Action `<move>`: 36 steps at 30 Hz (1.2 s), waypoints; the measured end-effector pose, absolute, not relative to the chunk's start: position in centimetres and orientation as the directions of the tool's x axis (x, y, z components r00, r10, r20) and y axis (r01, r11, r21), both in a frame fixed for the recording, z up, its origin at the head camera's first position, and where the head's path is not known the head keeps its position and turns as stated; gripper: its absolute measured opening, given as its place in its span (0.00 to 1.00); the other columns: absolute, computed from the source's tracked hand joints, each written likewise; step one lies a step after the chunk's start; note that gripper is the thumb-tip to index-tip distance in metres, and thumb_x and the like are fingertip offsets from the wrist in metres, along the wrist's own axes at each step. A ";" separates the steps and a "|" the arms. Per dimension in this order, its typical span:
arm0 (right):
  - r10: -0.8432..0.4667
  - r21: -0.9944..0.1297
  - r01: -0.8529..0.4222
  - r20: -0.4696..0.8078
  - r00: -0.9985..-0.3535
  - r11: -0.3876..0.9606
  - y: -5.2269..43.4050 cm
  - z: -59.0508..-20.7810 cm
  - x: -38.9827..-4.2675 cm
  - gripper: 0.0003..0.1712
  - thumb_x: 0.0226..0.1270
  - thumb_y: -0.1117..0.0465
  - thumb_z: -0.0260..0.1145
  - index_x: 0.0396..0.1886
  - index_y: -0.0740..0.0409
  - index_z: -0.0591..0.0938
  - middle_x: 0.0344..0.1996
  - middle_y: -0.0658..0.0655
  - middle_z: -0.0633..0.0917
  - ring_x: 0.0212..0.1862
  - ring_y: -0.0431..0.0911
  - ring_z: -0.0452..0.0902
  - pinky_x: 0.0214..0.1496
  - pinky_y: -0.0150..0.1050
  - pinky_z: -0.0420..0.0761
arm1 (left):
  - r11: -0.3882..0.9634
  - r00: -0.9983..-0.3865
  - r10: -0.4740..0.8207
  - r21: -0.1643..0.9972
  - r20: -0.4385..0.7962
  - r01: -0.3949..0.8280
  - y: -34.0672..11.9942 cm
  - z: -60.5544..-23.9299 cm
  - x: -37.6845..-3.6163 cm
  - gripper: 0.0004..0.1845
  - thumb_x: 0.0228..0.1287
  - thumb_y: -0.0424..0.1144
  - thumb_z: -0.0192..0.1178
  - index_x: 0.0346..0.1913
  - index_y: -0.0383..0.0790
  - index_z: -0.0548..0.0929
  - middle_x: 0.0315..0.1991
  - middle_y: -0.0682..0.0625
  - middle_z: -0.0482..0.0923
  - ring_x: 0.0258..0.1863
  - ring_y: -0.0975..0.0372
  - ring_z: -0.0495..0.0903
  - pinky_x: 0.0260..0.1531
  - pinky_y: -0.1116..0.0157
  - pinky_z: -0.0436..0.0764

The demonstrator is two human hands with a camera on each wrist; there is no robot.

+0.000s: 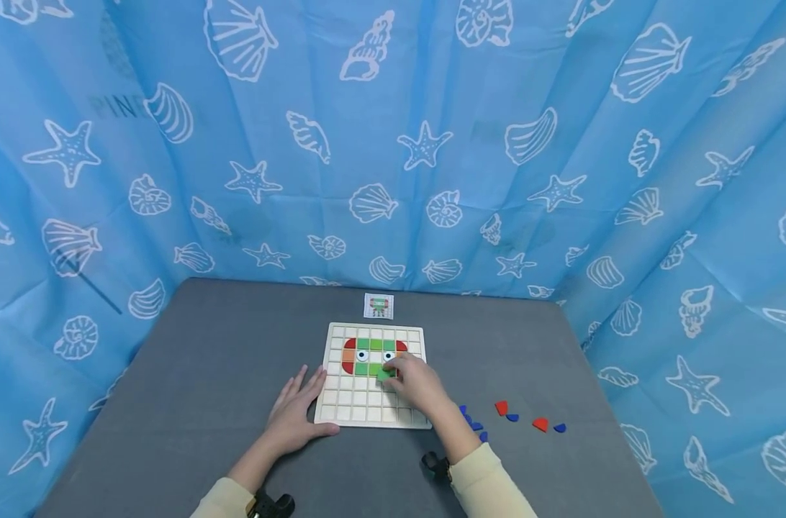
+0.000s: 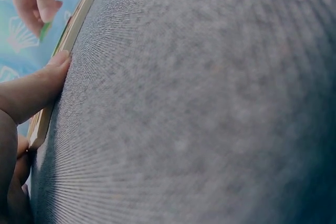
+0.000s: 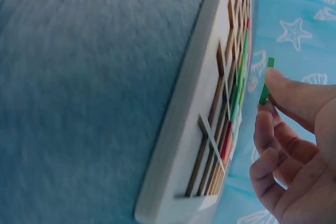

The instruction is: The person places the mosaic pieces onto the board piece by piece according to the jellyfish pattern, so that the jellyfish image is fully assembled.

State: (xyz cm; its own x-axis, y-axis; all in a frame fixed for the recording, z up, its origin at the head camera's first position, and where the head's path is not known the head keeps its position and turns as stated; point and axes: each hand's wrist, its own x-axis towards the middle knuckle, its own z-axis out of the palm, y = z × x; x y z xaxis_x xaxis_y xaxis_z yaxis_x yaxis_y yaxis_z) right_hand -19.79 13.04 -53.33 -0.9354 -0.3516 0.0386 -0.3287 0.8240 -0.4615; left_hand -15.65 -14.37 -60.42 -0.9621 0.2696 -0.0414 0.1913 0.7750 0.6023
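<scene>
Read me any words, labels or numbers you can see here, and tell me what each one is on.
"PIN": faint dark letters on the blue shell-print curtain, upper left; the rest is lost in a fold.
The small card beyond the wooden grid board: a picture only, too small to show any text.
The board, the green tile and the loose red and blue pieces: no text.

A grey desk (image 1: 205,374) with a felt-like top carries everything. Near its middle lies a pale wooden grid board (image 1: 360,403), flat, with coloured tiles in its upper rows. Just beyond the board's far edge lies a small picture card (image 1: 378,306). To the right of the board, near the front, loose pieces lie scattered on the desk: two red pieces (image 1: 501,408) and several small blue pieces (image 1: 559,428). The left hand (image 1: 296,414) rests flat on the desk, touching the board's left edge.
</scene>
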 end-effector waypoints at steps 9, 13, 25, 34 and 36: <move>-0.337 -0.453 -0.297 -0.008 -0.941 0.840 11.6 -54.2 -19.8 0.11 0.62 0.57 0.76 0.44 0.53 0.90 0.41 0.50 0.86 0.39 0.42 0.80 0.39 0.40 0.81 | 0.784 -0.961 0.271 0.593 -0.060 0.184 -14.3 -60.2 -15.6 0.63 0.45 0.75 0.68 0.81 0.48 0.55 0.81 0.52 0.52 0.82 0.49 0.39 0.78 0.44 0.45; -0.345 -0.445 -0.311 0.006 -0.939 0.840 11.2 -54.3 -19.8 0.10 0.61 0.58 0.76 0.42 0.52 0.90 0.39 0.50 0.85 0.39 0.42 0.81 0.39 0.40 0.81 | 0.787 -0.961 0.267 0.592 -0.076 0.172 -14.4 -60.2 -15.6 0.63 0.45 0.74 0.68 0.81 0.47 0.55 0.81 0.51 0.52 0.82 0.49 0.39 0.78 0.44 0.44; -0.353 -0.445 -0.315 -0.002 -0.936 0.838 10.4 -54.1 -19.7 0.12 0.59 0.58 0.77 0.44 0.50 0.90 0.39 0.49 0.86 0.39 0.42 0.81 0.38 0.39 0.81 | 0.778 -0.959 0.276 0.600 -0.061 0.185 -14.3 -60.0 -15.6 0.63 0.45 0.75 0.68 0.80 0.46 0.56 0.81 0.51 0.53 0.82 0.49 0.40 0.78 0.44 0.44; -0.337 -0.475 -0.317 0.043 -0.940 0.821 11.7 -52.9 -19.3 0.14 0.63 0.59 0.74 0.49 0.53 0.89 0.43 0.52 0.88 0.38 0.42 0.82 0.39 0.40 0.82 | 0.774 -0.960 0.272 0.606 -0.061 0.180 -14.3 -59.8 -15.5 0.63 0.45 0.73 0.69 0.80 0.46 0.57 0.81 0.51 0.53 0.82 0.48 0.40 0.78 0.44 0.44; -0.325 -0.477 -0.306 0.044 -0.945 0.824 12.2 -52.6 -19.1 0.14 0.64 0.59 0.74 0.49 0.52 0.89 0.44 0.52 0.88 0.37 0.41 0.81 0.37 0.39 0.81 | 0.771 -0.960 0.273 0.610 -0.058 0.183 -14.4 -59.8 -15.5 0.63 0.45 0.73 0.70 0.80 0.45 0.57 0.81 0.50 0.53 0.82 0.48 0.40 0.78 0.44 0.44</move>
